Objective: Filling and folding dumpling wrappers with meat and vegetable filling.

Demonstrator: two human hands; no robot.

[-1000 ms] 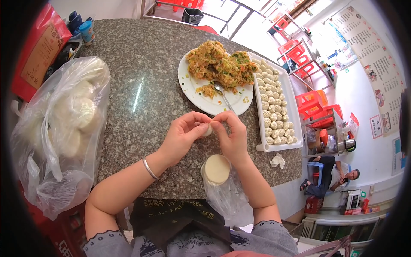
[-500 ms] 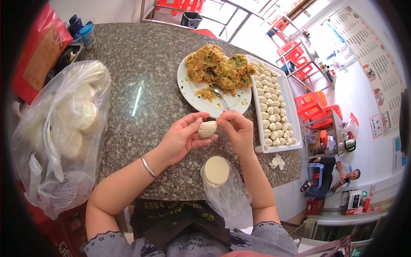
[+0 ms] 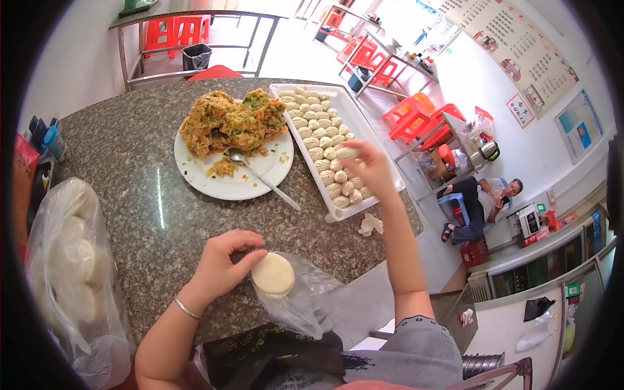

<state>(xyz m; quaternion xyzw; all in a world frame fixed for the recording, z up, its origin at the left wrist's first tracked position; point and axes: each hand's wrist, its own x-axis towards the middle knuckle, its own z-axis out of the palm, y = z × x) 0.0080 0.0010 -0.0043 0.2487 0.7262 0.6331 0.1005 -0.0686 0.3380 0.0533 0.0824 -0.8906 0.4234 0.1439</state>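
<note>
My right hand (image 3: 375, 170) pinches a pleated dumpling (image 3: 346, 153) between thumb and fingertips, above a white tray (image 3: 354, 114). Rows of similar leaf-pleated dumplings (image 3: 316, 130) fill much of that tray. Near the table's front edge, my left hand (image 3: 221, 265) is open, its thumb at the edge of a stack of round pale dough wrappers (image 3: 273, 273). The stack rests on a clear plastic bag (image 3: 298, 307). Farther off, a white plate (image 3: 270, 168) bears a mound of chopped filling (image 3: 227, 122) and a metal spoon (image 3: 272, 186).
A large plastic bag of pale dough rounds (image 3: 75, 260) stands at the left, below a blue cup (image 3: 54, 143). Crumpled tissue (image 3: 371, 225) lies by the tray on the speckled stone table (image 3: 130, 149). At the right, a person (image 3: 478, 201) sits beyond the table.
My right hand has carried the dumpling away from my left hand and over the tray. My left hand has let go of it and come down to the wrapper stack. The view has shifted right.
</note>
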